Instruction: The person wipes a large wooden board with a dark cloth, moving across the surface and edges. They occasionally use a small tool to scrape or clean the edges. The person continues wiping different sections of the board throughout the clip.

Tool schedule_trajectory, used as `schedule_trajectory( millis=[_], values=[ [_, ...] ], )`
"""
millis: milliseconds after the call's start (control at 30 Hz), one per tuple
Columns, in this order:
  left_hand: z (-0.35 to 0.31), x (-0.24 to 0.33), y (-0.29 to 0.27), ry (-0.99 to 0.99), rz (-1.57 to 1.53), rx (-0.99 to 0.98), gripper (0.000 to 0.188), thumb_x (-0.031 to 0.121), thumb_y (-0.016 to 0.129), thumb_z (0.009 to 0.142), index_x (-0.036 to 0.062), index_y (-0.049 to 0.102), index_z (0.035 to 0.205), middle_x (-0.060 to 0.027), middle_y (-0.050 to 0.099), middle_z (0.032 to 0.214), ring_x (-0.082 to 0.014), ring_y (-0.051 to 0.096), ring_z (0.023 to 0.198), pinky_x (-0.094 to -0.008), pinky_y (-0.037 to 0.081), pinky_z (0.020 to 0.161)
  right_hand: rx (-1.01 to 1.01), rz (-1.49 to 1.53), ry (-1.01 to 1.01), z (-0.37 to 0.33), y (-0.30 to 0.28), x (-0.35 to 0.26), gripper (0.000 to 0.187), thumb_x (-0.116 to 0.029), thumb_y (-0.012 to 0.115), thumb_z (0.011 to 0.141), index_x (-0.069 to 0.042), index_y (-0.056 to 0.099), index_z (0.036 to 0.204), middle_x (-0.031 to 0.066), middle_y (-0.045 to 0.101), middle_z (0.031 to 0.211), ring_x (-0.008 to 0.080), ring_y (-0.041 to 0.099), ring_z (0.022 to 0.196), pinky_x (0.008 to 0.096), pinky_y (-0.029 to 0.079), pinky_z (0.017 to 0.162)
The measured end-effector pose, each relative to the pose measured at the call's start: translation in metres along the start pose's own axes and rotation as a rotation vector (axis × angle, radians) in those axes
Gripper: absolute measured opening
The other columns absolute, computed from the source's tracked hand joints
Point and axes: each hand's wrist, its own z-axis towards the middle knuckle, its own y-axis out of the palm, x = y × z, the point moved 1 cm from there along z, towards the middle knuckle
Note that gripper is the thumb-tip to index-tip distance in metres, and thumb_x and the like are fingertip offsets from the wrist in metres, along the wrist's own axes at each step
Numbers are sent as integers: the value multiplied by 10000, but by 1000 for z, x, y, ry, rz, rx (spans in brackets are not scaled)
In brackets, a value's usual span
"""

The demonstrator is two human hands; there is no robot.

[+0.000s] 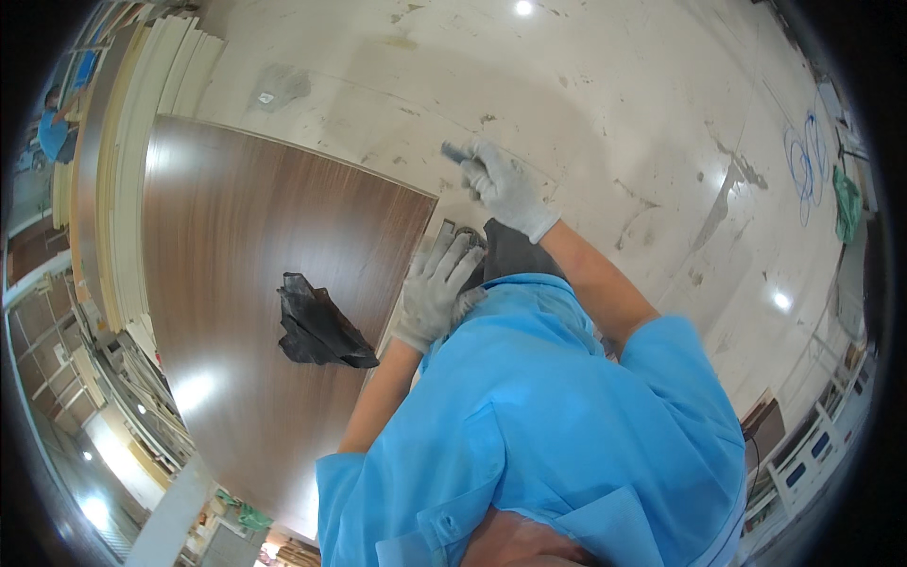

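My right hand (505, 189), in a whitish work glove, is raised over the floor beyond the board's corner. It is closed around a short grey-blue object (455, 152), whose end sticks out past the fingers; its exact kind does not show. My left hand (435, 293), also gloved, lies with stretched fingers by the right edge of a brown wood-grain board (236, 246), close to my bent leg. Just past its fingertips is a small metallic piece (447, 228), partly hidden. On the board rests a crumpled black plastic sheet or bag (319, 326).
Pale panels (170, 76) stand stacked along the board's left side. A stained light floor (605, 113) spreads ahead. A coil of blue hose (805, 170) and a green bag (846, 205) lie at far right. Another person (52, 132) in blue is at far left.
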Motion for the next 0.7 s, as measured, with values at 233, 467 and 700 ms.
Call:
schedule_trajectory(
  millis=[233, 467, 700],
  values=[
    [-92, -62, -53, -513, 443, 540, 671, 616, 562, 931, 137, 573, 1401, -205, 438, 1525, -455, 360, 1416, -620, 210, 1175, -383, -606, -462, 12, 7, -22, 623, -46, 617, 839, -246, 518, 1421, 113, 632, 969, 315, 645, 948, 427, 548, 795],
    [-174, -105, -31, -968, 391, 445, 647, 629, 531, 944, 224, 532, 1450, -210, 374, 1574, -456, 320, 1442, -616, 204, 1179, -160, -881, -398, -28, 45, -9, 613, -73, 541, 880, -304, 515, 1447, 73, 586, 895, 253, 645, 881, 382, 553, 785],
    [-195, -127, -37, -1085, 418, 555, 654, 633, 500, 957, 206, 525, 1452, -198, 410, 1557, -438, 353, 1429, -597, 213, 1180, -160, -594, -553, -68, 75, -18, 534, -90, 567, 884, -267, 595, 1387, 99, 602, 900, 254, 626, 803, 391, 547, 738]
  ],
)
